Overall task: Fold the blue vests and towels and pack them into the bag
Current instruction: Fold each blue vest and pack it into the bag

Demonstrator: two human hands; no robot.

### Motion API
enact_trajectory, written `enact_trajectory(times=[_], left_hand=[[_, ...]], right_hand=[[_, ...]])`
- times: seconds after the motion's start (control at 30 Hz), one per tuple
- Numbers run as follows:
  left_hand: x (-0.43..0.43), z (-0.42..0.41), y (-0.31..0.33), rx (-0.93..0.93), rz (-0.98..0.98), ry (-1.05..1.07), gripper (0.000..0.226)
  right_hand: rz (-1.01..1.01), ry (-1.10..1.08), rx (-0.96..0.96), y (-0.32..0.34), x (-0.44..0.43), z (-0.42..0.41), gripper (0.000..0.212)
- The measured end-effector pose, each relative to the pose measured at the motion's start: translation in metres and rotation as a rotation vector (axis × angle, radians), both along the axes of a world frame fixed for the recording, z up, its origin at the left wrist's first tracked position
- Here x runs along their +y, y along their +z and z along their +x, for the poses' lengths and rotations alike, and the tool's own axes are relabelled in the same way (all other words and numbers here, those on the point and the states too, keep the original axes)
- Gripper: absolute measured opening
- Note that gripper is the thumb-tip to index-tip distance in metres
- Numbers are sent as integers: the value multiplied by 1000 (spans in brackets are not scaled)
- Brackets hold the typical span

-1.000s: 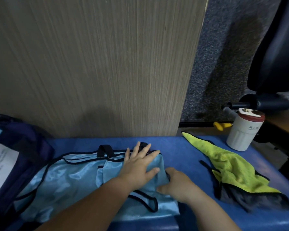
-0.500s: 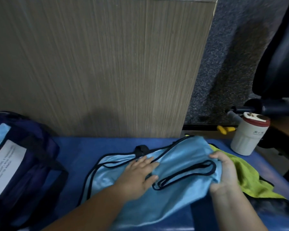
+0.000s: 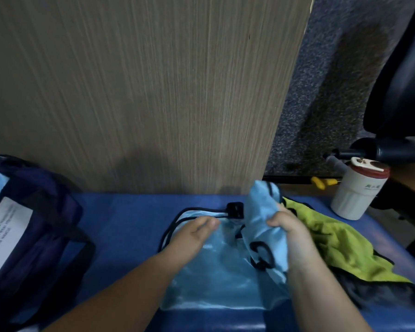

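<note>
Cataloguing what is lying on the blue padded surface (image 3: 130,224), we are starting with the blue vest (image 3: 213,283) — pale, shiny, edged in black trim, spread at the centre directly in front of us. Our left hand (image 3: 192,238) is lying flat on the vest's left part, fingers nearly straight and together, pressing the cloth down and gripping nothing. Our right hand (image 3: 290,233) is curling round a bunched fold of the vest's right side. That fold is standing up above the rest of the cloth, with a loop of black trim hanging beside the wrist. A black buckle (image 3: 235,210) is sitting at the vest's far edge, between the two hands.

The bag (image 3: 34,224) — dark navy, bearing a white label (image 3: 5,236) — is resting at the left end of the surface, well apart from the vest. A yellow-green towel (image 3: 340,240) is lying crumpled just right of the vest, partly behind our right hand and overlapping a dark cloth (image 3: 381,293). A white cup (image 3: 357,192) with a red lid is standing at the far right corner. A wood-grain panel (image 3: 141,92) is rising behind the surface, and a black chair (image 3: 403,80) is standing at the right.
</note>
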State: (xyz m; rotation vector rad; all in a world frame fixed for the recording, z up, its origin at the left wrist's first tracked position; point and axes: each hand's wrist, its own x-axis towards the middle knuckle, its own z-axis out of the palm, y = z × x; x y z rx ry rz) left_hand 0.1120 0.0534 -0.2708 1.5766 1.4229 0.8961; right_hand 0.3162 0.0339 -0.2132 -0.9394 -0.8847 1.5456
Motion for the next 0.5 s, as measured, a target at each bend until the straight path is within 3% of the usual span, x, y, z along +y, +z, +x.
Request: enact_trajectory(times=[0.17, 0.33, 0.5], left_hand=[[-7, -1, 22, -498, -278, 74, 67], [-17, -14, 34, -531, -375, 21, 51], [-22, -21, 30, -478, -362, 29, 28]], right_hand=[[96, 188, -175, -13, 0, -41, 47], [155, 363, -302, -22, -2, -65, 64], [179, 382, -635, -31, 0, -72, 64]])
